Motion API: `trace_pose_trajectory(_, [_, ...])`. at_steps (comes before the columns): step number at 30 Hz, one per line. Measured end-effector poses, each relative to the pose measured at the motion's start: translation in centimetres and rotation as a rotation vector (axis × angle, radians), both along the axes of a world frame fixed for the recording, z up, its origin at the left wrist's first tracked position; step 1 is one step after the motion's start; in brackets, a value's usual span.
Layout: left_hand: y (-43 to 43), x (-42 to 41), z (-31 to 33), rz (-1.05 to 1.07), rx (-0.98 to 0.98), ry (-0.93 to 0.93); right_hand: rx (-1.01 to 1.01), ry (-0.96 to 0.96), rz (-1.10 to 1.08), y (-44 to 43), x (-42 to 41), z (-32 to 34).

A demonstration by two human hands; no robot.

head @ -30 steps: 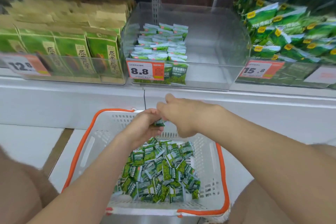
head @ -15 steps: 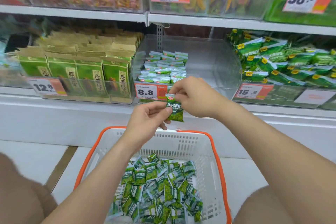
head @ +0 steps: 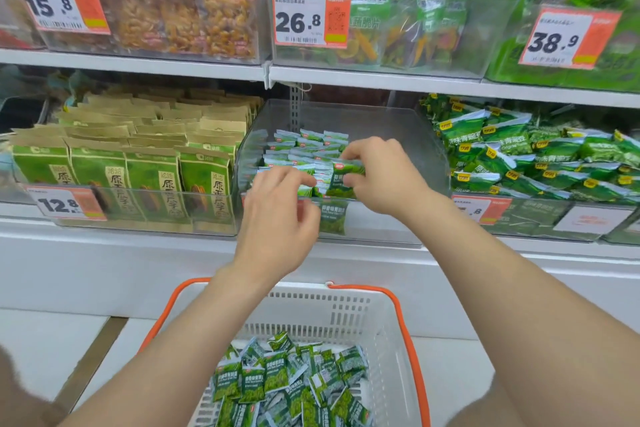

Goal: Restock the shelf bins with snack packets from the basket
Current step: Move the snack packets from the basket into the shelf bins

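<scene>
On the lower shelf stands a clear bin (head: 398, 149) with rows of small green snack packets (head: 304, 146) in its left half. My right hand (head: 384, 177) pinches one green packet (head: 346, 180) over the front of those rows. Just left of it, my left hand (head: 273, 229) reaches over the bin's front wall, its fingers loosely curled with the tips against the packets; I see nothing gripped in it. Below on the floor, a white basket with an orange rim (head: 405, 322) holds several more of the same packets (head: 287, 381).
A bin of brown-topped green bags (head: 138, 163) sits to the left, and a bin of larger green pea bags (head: 519, 156) to the right. The upper shelf edge (head: 381, 80) hangs close above the clear bin. The right half of that bin holds no packets.
Both hands rose from the basket to the clear bin with one packet. My left hand let go of the packet's lower edge; my right hand carried it over the rows.
</scene>
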State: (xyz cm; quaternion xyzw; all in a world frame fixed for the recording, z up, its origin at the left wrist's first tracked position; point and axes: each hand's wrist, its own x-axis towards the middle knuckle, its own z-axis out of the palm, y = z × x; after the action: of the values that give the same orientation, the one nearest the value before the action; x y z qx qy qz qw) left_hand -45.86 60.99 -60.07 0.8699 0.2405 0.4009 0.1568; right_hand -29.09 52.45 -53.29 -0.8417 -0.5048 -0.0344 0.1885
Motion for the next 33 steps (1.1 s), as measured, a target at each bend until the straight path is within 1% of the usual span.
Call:
trace_pose_trajectory(4, [1.7, 1.7, 1.4, -0.028, 0.099, 0.347, -0.229, 0.090, 0.050, 1.9, 0.5, -0.1])
trace_pose_trajectory(7, [3.1, 2.2, 2.5, -0.078, 0.117, 0.581, -0.274, 0.311, 0.027, 2.4, 0.8, 0.3])
trace_pose_trajectory(9, [3.8, 2.4, 2.9, -0.116, 0.092, 0.651, -0.282, 0.466, -0.027, 2.6, 1.1, 0.4])
trace_pose_trajectory(14, [4.4, 2.1, 2.0, -0.111, 0.088, 0.625, -0.275, 0.615, -0.178, 3.6, 1.6, -0.7])
trace_pose_trajectory(17, [3.9, 2.7, 1.3, -0.097, 0.146, 0.563, -0.295, 0.682, -0.169, 3.6, 1.6, -0.6])
trace_pose_trajectory(20, [3.4, 3.3, 0.7, -0.071, 0.178, 0.519, -0.323, 0.790, -0.159, 3.4, 1.6, 0.3])
trace_pose_trajectory(21, [3.4, 3.5, 0.5, -0.063, 0.179, 0.509, -0.344, 0.790, -0.175, 3.4, 1.6, 0.6])
trace_pose_trajectory(23, [3.4, 3.6, 0.1, -0.041, 0.187, 0.502, -0.412, 0.703, -0.224, 3.5, 1.6, 0.9])
trace_pose_trajectory(25, [3.4, 3.7, -0.2, -0.010, 0.208, 0.518, -0.438, 0.669, -0.236, 3.7, 1.2, 1.0])
trace_pose_trajectory(28, [3.2, 3.9, -0.4, -0.003, 0.253, 0.552, -0.418, 0.667, -0.213, 4.4, 0.9, 0.3])
trace_pose_trajectory(30, [3.4, 3.8, -0.4, -0.043, 0.259, 0.556, -0.428, 0.677, -0.208, 4.5, 1.2, 0.0])
trace_pose_trajectory(33, [3.8, 3.3, -0.2, -0.112, 0.233, 0.522, -0.405, 0.759, -0.228, 3.9, 1.8, 0.3])
